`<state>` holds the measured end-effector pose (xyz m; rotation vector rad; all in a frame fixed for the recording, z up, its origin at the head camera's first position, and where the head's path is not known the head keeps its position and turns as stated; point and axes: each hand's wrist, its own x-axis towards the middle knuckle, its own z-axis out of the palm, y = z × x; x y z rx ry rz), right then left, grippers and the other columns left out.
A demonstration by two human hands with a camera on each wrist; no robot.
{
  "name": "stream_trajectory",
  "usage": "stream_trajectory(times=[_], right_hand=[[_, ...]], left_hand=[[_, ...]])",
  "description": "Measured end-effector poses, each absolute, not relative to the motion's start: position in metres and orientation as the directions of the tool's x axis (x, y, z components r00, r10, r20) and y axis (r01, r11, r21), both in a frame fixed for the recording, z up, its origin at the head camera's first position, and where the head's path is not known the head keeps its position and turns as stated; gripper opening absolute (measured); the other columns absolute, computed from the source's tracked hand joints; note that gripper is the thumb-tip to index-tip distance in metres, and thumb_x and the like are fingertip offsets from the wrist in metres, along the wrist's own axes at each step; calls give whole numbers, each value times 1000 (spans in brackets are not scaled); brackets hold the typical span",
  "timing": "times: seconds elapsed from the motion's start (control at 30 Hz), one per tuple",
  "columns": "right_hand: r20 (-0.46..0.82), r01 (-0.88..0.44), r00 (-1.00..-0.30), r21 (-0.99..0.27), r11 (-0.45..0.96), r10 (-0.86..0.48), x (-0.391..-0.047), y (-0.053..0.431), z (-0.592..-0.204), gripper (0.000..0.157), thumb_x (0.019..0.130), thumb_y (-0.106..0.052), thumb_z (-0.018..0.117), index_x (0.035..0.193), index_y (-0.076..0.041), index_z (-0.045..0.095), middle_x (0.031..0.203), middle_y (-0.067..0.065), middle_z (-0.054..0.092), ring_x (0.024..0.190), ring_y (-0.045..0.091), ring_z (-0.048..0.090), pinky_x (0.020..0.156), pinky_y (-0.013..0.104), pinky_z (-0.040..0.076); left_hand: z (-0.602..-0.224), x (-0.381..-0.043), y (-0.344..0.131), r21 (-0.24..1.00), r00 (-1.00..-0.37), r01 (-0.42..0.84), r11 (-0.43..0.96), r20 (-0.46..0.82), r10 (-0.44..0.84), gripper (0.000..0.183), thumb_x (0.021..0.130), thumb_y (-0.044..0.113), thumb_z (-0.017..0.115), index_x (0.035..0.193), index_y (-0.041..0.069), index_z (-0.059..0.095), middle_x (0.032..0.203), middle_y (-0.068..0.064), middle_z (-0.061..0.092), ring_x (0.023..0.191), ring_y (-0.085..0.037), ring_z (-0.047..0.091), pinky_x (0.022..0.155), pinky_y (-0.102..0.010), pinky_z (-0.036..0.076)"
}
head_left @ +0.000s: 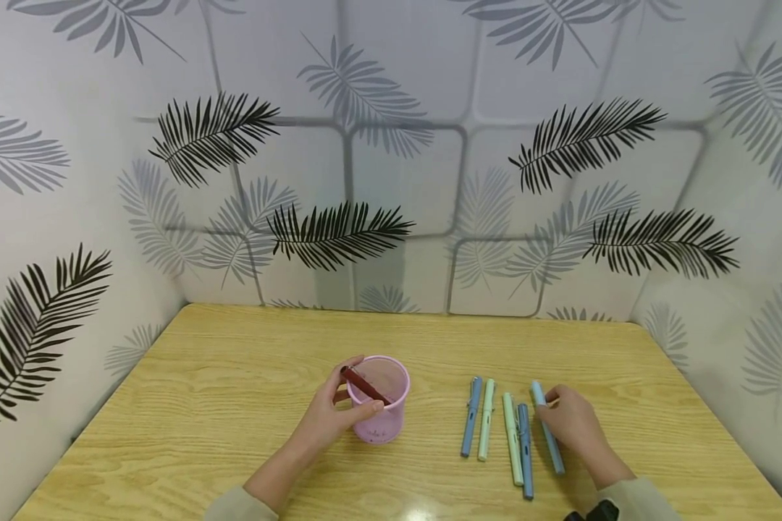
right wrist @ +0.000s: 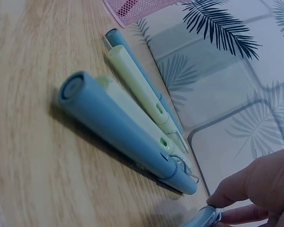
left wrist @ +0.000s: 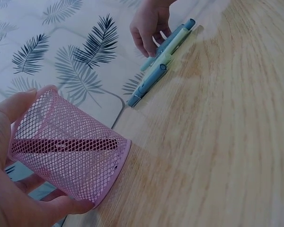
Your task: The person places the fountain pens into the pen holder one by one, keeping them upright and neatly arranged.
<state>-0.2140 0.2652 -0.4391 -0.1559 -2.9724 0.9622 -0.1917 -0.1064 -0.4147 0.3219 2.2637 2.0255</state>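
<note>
My left hand [head_left: 329, 416] holds a pink mesh pen cup [head_left: 378, 428] by its side, thumb and fingers spread around it. A dark red pen [head_left: 363, 384] leans inside the cup and shows through the mesh in the left wrist view. On the right, my right hand [head_left: 573, 420] pinches the upper part of a light blue pen [head_left: 553, 452] between thumb and fingers. In the right wrist view, only the capped end of that pen [right wrist: 204, 217] shows at the bottom edge.
Between the hands lie a blue pen [head_left: 471, 417], a pale green pen [head_left: 486, 421], another green pen [head_left: 512, 441] and a darker blue pen [head_left: 526, 456], roughly side by side. They rest on a wooden table [head_left: 247, 362], with leaf-patterned panels [head_left: 397, 275] standing behind it.
</note>
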Motion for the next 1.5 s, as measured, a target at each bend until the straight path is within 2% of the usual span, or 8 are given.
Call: stream_trajectory(times=[0.13, 0.3, 0.47, 0.7, 0.97, 1.5], right_hand=[[13, 65, -996, -586, 808, 90, -213, 265, -437, 30, 82, -8, 57, 103, 14, 54, 93, 28, 60, 77, 31, 60, 59, 38, 50], [22, 72, -994, -607, 792, 107, -214, 265, -436, 31, 83, -9, 56, 105, 13, 53, 95, 30, 59, 76, 30, 60, 57, 36, 50], [31, 73, -992, -628, 775, 119, -214, 264, -435, 31, 85, -9, 56, 107, 12, 52, 94, 28, 59, 74, 27, 60, 54, 33, 50], [71, 47, -990, -630, 775, 118, -211, 260, -431, 32, 86, -13, 56, 109, 10, 52, 94, 24, 61, 77, 29, 60, 59, 37, 49], [132, -1, -985, -655, 756, 113, -208, 254, -427, 31, 88, -12, 55, 111, 8, 51, 93, 19, 60, 70, 23, 57, 54, 31, 44], [250, -105, -963, -697, 709, 104, -203, 235, -413, 27, 90, -12, 57, 113, 2, 51, 97, 17, 58, 73, 24, 58, 53, 28, 45]], left_hand=[[-415, -192, -107, 989, -973, 108, 98, 85, 213, 72, 78, 16, 75, 140, 16, 39, 128, -10, 48, 113, -41, 47, 81, -41, 49], [-416, -191, -107, 990, -972, 109, 90, 88, 219, 72, 78, 16, 75, 140, 16, 39, 128, -11, 48, 114, -42, 46, 81, -42, 49], [-415, -190, -107, 990, -972, 107, 90, 85, 219, 72, 78, 16, 75, 140, 16, 38, 128, -11, 47, 114, -41, 46, 82, -42, 49], [-414, -190, -107, 991, -973, 98, 96, 75, 217, 73, 78, 17, 75, 141, 15, 37, 129, -10, 45, 115, -41, 45, 82, -41, 49], [-415, -191, -107, 988, -975, 107, 112, 82, 208, 72, 78, 18, 75, 140, 16, 39, 129, -11, 46, 114, -41, 46, 82, -41, 48], [-418, -192, -106, 987, -970, 128, 96, 105, 217, 71, 79, 15, 74, 140, 14, 38, 124, -12, 47, 111, -40, 49, 79, -40, 50]])
